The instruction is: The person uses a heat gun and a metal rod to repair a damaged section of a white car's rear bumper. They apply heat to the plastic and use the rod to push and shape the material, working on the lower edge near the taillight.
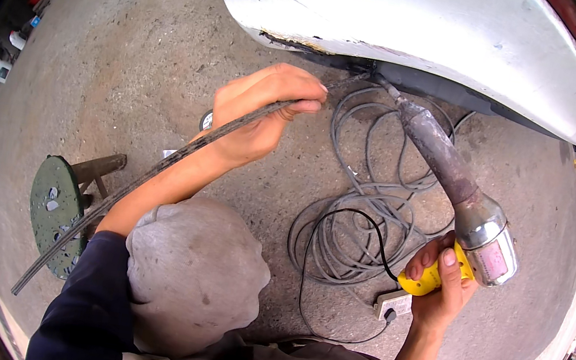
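My left hand (pixel 261 112) pinches a long dark plastic welding rod (pixel 154 166) between thumb and fingers. The rod's far end reaches the lower edge of a white car bumper (pixel 419 20); its other end trails back past my left forearm. My right hand (pixel 445 284) is wrapped round the yellow handle of a hot air gun (pixel 449 160) with a long metal barrel. The gun's narrow nozzle (pixel 387 86) points at the same spot on the bumper's underside, close to the rod's tip. Chipped, darkened damage (pixel 287 41) runs along the bumper's lower left edge.
Coiled grey cable (pixel 349 242) lies on the concrete floor (pixel 129 42) below the gun. A black cord runs from the gun to a white power strip (pixel 393 304). To my left stands a green round-topped stool (pixel 53 211). My knees are close beneath my arms.
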Demonstrator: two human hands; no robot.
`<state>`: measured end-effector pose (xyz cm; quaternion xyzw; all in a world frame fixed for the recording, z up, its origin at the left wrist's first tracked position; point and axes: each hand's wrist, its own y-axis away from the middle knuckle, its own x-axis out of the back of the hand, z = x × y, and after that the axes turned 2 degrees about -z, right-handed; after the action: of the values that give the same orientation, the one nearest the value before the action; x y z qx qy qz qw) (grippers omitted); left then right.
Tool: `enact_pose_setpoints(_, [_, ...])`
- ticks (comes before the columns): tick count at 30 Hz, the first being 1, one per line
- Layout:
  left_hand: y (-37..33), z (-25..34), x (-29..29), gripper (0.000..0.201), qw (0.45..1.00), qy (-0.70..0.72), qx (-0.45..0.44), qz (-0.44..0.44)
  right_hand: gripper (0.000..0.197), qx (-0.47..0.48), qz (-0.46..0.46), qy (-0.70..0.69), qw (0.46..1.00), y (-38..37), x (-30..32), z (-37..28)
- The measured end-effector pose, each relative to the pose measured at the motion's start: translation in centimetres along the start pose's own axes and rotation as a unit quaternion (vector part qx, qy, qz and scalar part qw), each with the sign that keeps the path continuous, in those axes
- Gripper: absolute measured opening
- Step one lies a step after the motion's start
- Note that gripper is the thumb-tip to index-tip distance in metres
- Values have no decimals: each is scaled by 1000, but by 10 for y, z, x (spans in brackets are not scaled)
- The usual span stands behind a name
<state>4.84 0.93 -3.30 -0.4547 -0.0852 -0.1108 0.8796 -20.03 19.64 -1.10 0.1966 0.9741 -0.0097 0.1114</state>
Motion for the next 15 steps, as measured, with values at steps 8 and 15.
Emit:
enact_pose_setpoints(8, [0, -5, 5, 12, 999, -9, -41, -35, 36, -2, -5, -1, 1000, -1, 1, 3])
enact_pose_setpoints(15, [-2, -4, 0, 16, 1000, 14, -9, -10, 36, 1, -8, 5, 1000, -1, 0, 2])
